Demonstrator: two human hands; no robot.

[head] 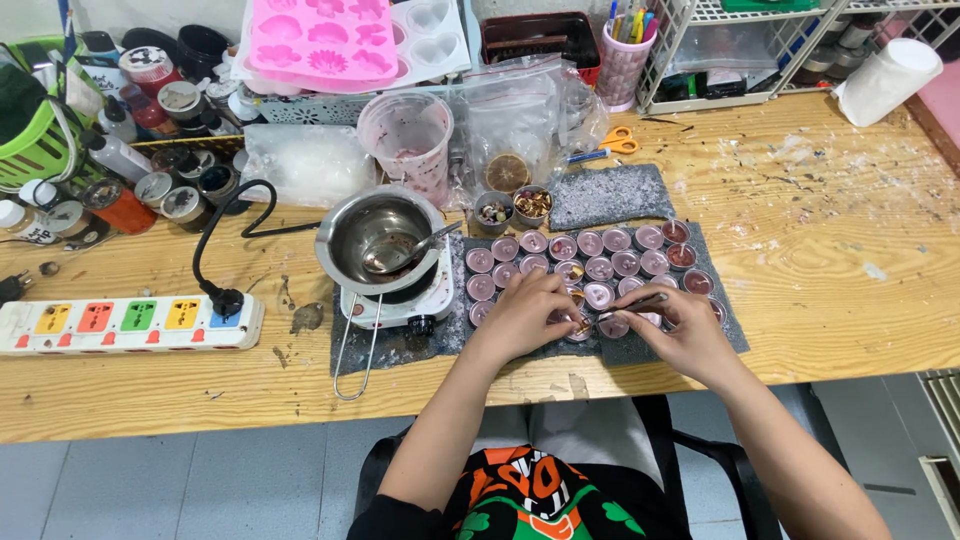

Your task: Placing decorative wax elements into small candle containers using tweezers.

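— What's left of the mat?
— A steel pot (pixel 378 238) with a spoon (pixel 412 250) on a small hotplate (pixel 432 295), and a power strip (pixel 128 324).
— And at the back?
— Pink moulds (pixel 322 38), a measuring jug (pixel 408 140), orange scissors (pixel 618 141), a pen cup (pixel 623 62), jars (pixel 170 190).

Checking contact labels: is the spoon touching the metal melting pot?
Touching. Head view shows the spoon lying inside the metal melting pot, its handle resting on the rim.

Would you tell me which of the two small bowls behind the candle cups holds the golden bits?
The right-hand bowl, nearest the grey mat: its contents look golden, while the left bowl beside it holds darker mixed pieces.
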